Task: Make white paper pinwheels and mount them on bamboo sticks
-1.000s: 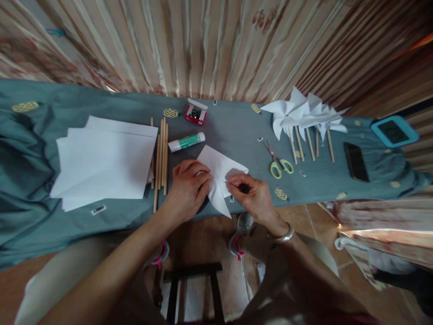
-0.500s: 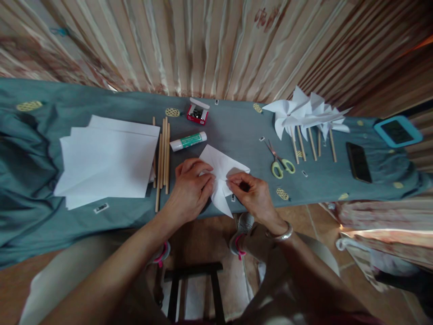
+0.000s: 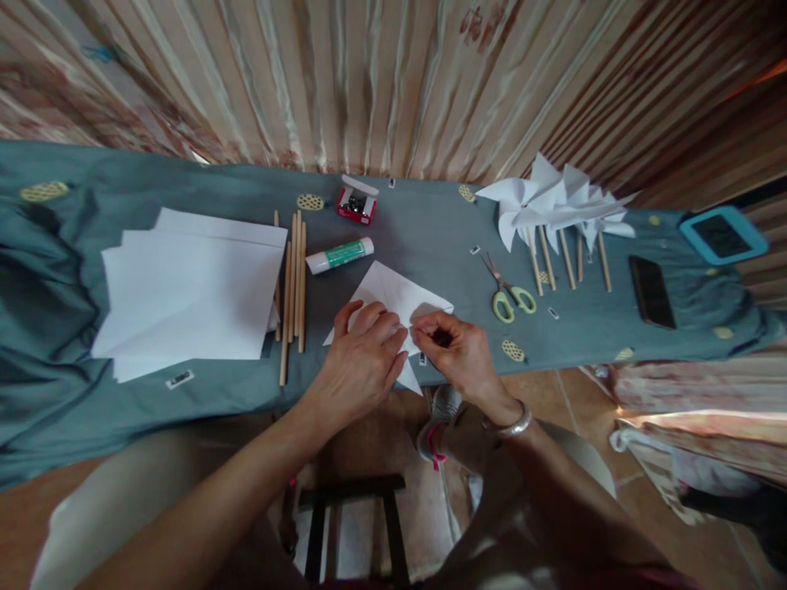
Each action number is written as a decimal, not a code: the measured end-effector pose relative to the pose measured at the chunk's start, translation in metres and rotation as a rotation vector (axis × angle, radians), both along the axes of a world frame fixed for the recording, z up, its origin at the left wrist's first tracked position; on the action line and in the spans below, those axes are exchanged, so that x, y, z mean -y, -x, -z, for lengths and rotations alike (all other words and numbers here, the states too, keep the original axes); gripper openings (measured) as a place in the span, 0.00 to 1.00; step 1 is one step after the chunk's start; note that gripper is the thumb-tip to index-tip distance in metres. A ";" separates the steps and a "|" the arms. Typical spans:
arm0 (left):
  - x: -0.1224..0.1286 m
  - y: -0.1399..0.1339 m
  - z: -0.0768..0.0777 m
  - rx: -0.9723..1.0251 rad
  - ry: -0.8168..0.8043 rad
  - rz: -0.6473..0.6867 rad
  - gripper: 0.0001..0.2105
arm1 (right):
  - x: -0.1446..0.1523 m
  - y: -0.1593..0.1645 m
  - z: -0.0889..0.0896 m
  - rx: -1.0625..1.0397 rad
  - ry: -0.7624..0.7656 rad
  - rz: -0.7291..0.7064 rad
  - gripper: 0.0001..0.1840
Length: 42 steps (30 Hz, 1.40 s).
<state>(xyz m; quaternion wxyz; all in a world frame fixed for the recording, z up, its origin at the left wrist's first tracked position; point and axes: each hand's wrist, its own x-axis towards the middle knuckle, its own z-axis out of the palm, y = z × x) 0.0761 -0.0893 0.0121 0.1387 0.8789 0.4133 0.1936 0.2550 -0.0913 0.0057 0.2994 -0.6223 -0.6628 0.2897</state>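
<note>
A white paper pinwheel (image 3: pixel 388 288), cut and partly folded, lies at the table's front edge between my hands. My left hand (image 3: pixel 362 360) reaches over its left and middle part, fingers bent and pressing the paper near the centre. From the right, my right hand (image 3: pixel 456 351) pinches a folded bit of the paper by the centre with thumb and forefinger. The fingertips of both hands nearly meet there. A glue stick (image 3: pixel 341 255) lies just beyond my left hand, and green-handled scissors (image 3: pixel 507 293) rest to the right.
White paper sheets (image 3: pixel 190 287) are stacked at left beside several wooden sticks (image 3: pixel 296 283). An open red box (image 3: pixel 357 205) of small metal pieces stands at the back. Finished pinwheels (image 3: pixel 541 201), a phone (image 3: pixel 652 292) and a blue-framed device (image 3: pixel 724 236) lie at right.
My left hand has shifted right and flattened over the paper's centre, covering more of it. A left corner of the paper now shows. My right hand keeps its place.
</note>
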 end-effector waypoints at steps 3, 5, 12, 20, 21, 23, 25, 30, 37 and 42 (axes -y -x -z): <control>0.002 -0.001 0.000 -0.021 -0.004 -0.012 0.10 | 0.000 0.000 0.000 0.009 -0.004 0.000 0.05; 0.001 -0.001 0.000 -0.032 0.003 -0.016 0.10 | 0.000 0.000 0.001 0.006 -0.007 0.004 0.05; -0.002 0.000 0.002 -0.035 0.012 -0.039 0.11 | 0.001 0.000 0.001 0.006 0.004 0.011 0.05; -0.002 -0.001 0.003 -0.042 0.003 -0.034 0.11 | 0.000 0.001 -0.001 0.031 -0.003 0.001 0.05; -0.003 -0.001 0.004 -0.042 0.000 -0.035 0.11 | 0.000 0.002 -0.001 0.038 -0.004 0.001 0.05; -0.004 -0.001 0.005 -0.044 -0.006 -0.034 0.11 | 0.001 0.002 -0.001 0.057 -0.010 -0.003 0.04; -0.005 -0.001 0.006 -0.046 -0.006 -0.037 0.12 | 0.001 0.003 -0.002 0.077 -0.026 -0.008 0.04; -0.010 0.000 0.006 -0.019 -0.008 -0.042 0.13 | 0.001 0.003 -0.002 0.161 -0.096 -0.051 0.04; -0.015 -0.003 0.005 0.006 -0.033 -0.020 0.15 | 0.003 0.001 -0.003 0.294 -0.235 -0.135 0.06; -0.013 -0.007 0.001 -0.040 -0.067 -0.016 0.13 | -0.016 -0.014 -0.001 0.285 -0.364 -0.083 0.16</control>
